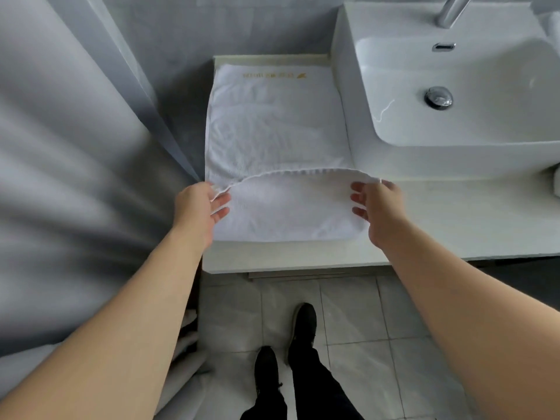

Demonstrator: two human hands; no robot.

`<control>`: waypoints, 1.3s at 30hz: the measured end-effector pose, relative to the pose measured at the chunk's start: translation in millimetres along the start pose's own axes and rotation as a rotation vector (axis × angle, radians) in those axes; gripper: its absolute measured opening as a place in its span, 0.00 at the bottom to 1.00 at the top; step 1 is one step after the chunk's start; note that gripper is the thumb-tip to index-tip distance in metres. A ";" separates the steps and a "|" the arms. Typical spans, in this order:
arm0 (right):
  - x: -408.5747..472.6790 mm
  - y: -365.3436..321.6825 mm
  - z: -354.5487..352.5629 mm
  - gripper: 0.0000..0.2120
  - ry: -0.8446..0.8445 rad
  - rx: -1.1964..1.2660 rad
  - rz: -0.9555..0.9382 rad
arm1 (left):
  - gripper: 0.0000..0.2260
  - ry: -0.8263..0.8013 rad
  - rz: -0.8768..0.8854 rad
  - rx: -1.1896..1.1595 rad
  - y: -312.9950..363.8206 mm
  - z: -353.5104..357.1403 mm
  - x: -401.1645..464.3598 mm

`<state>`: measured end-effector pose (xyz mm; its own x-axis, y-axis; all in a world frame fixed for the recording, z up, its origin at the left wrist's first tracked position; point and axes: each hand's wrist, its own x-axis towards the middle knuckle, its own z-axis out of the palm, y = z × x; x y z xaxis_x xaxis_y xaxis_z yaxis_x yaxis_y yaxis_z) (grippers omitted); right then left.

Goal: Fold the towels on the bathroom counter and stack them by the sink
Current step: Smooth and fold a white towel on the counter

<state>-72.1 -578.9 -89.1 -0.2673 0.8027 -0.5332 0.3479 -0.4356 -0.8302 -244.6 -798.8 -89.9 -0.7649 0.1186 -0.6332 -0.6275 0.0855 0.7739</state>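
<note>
Curtain (pixel 69 165): grey, hanging at left of counter.
Counter (pixel 439 219): white, holds sink (pixel 454 86) at right.
Towel (pixel 272 131): white, gold lettering at far end, spread on counter left of sink; near edge lifted and turned over.
Left hand (pixel 198 212): pinches near left corner.
Right hand (pixel 380 210): pinches near right corner.

one towel (pixel 277 128), two hands, left (pixel 198 212) and right (pixel 380 213), one sink (pixel 454 95), two shoes (pixel 303 327), perhaps more towels at right.
</note>
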 end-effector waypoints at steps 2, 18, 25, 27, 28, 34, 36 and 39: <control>14.9 -5.3 17.9 0.09 0.036 -0.234 -0.147 | 0.13 -0.001 0.071 0.107 4.7 2.9 12.8; 138.5 -82.9 155.0 0.15 0.338 -0.729 -0.656 | 0.17 0.285 0.583 0.544 83.5 58.0 162.1; 227.5 -143.6 195.3 0.12 0.277 -0.913 -0.583 | 0.15 0.204 0.592 0.564 127.8 108.0 242.2; 248.7 -155.6 199.4 0.11 0.291 -1.160 -0.721 | 0.14 0.185 0.547 0.628 138.5 127.2 264.8; 258.5 -161.0 201.2 0.12 0.299 -1.257 -0.774 | 0.14 0.182 0.534 0.639 142.8 136.7 274.9; 307.2 -176.6 222.9 0.17 0.242 -1.378 -0.706 | 0.15 0.224 0.551 0.729 158.2 177.5 327.0; 322.0 -173.7 228.3 0.17 0.240 -1.346 -0.642 | 0.14 0.235 0.576 0.778 158.2 182.6 341.3; 335.8 -169.1 235.1 0.22 0.242 -1.497 -0.600 | 0.13 0.262 0.649 0.884 152.0 184.0 353.1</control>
<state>-431.9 -331.5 -166.0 -0.5888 0.8065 -0.0535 0.8035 0.5912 0.0699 -583.2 -561.9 -194.1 -0.9810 0.1935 -0.0105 0.1444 0.7661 0.6263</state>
